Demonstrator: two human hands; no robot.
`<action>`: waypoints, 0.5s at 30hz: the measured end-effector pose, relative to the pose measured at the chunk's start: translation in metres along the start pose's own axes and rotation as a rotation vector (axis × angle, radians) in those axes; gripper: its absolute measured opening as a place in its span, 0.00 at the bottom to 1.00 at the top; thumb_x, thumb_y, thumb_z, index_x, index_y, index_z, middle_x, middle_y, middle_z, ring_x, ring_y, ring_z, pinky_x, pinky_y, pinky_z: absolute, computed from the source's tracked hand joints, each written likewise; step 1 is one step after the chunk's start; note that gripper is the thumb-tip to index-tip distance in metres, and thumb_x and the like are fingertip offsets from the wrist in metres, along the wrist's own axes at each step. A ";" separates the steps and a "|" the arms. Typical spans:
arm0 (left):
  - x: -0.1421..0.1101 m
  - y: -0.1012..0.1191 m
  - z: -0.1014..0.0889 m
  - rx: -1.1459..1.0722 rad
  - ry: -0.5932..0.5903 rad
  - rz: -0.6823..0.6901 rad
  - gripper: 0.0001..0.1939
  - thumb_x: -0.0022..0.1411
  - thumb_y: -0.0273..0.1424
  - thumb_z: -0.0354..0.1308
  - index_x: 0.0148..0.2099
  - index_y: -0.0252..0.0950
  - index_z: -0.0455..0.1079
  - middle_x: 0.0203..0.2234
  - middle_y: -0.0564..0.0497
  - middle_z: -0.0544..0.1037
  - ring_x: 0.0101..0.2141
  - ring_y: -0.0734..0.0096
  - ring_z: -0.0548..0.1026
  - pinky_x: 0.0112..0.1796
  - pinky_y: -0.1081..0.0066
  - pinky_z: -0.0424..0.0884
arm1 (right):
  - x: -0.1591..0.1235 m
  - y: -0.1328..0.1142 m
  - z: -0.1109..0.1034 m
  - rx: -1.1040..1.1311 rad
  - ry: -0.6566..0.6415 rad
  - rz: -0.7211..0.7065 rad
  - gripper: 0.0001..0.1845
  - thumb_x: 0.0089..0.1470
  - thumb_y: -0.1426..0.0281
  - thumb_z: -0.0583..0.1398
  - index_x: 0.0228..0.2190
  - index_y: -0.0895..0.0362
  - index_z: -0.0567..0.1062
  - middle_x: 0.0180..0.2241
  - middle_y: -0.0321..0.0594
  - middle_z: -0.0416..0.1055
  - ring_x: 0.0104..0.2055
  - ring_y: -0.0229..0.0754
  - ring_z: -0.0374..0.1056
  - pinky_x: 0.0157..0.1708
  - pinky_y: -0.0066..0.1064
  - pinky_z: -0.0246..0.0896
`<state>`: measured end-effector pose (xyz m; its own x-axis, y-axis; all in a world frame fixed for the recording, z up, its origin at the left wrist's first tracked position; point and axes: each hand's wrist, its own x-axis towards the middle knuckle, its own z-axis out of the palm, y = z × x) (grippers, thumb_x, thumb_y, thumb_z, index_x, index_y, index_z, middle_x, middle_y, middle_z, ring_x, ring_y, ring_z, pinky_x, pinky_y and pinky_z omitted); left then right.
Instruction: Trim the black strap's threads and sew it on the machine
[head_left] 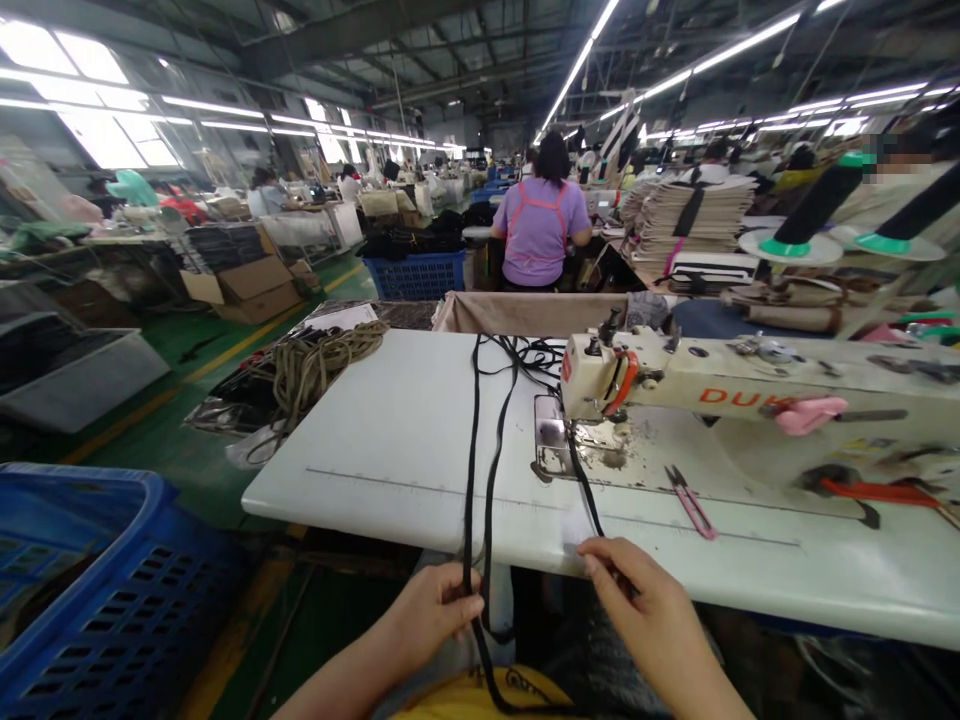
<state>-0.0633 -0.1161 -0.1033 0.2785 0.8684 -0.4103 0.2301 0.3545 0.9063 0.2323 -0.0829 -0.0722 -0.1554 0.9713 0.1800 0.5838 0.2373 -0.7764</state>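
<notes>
My left hand (448,598) pinches a narrow black strap (472,450) just off the table's front edge. A second run of black strap hangs beside it, close to the fingertips. At the edge to the right, my right hand (637,580) is closed on a black strap (585,480) that leads up under the presser foot of the sewing machine (600,385). Below my hands the strap loops down across my lap. More strap lies tangled on the table left of the machine head. Pink thread snips (691,503) rest on the machine bed, right of the strap.
A bundle of olive cords (315,370) lies at the table's left end. On the floor at left stands a blue plastic basket (142,500). Ahead, a co-worker in purple (541,225) sits facing away. Black thread cones (817,205) stand at the right.
</notes>
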 end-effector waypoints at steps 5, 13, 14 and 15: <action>-0.006 0.015 0.003 -0.080 0.056 -0.016 0.17 0.58 0.43 0.64 0.42 0.35 0.69 0.26 0.52 0.76 0.24 0.69 0.72 0.30 0.69 0.68 | -0.006 -0.028 0.026 0.100 -0.349 0.015 0.12 0.65 0.67 0.57 0.40 0.52 0.81 0.40 0.41 0.80 0.44 0.45 0.76 0.47 0.34 0.68; -0.010 0.019 0.001 -0.107 0.034 0.021 0.16 0.62 0.44 0.63 0.39 0.36 0.68 0.25 0.53 0.75 0.23 0.72 0.72 0.29 0.70 0.68 | -0.016 -0.047 0.053 0.214 -0.614 0.134 0.10 0.61 0.66 0.62 0.42 0.53 0.81 0.40 0.41 0.76 0.43 0.45 0.72 0.45 0.33 0.64; -0.010 0.018 0.002 -0.121 0.029 0.027 0.16 0.61 0.44 0.64 0.39 0.36 0.68 0.25 0.53 0.76 0.24 0.72 0.72 0.29 0.70 0.69 | -0.017 -0.048 0.056 0.241 -0.628 0.146 0.10 0.59 0.65 0.64 0.42 0.54 0.81 0.40 0.41 0.76 0.43 0.45 0.72 0.44 0.32 0.64; -0.010 0.018 0.002 -0.137 0.024 0.032 0.17 0.61 0.44 0.65 0.40 0.36 0.69 0.26 0.52 0.77 0.24 0.72 0.73 0.30 0.70 0.69 | -0.018 -0.050 0.060 0.267 -0.642 0.154 0.10 0.58 0.65 0.65 0.41 0.55 0.81 0.39 0.41 0.75 0.42 0.45 0.72 0.44 0.32 0.63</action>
<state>-0.0598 -0.1191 -0.0830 0.2614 0.8872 -0.3801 0.0920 0.3691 0.9248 0.1585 -0.1128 -0.0727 -0.5734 0.7731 -0.2711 0.4342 0.0061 -0.9008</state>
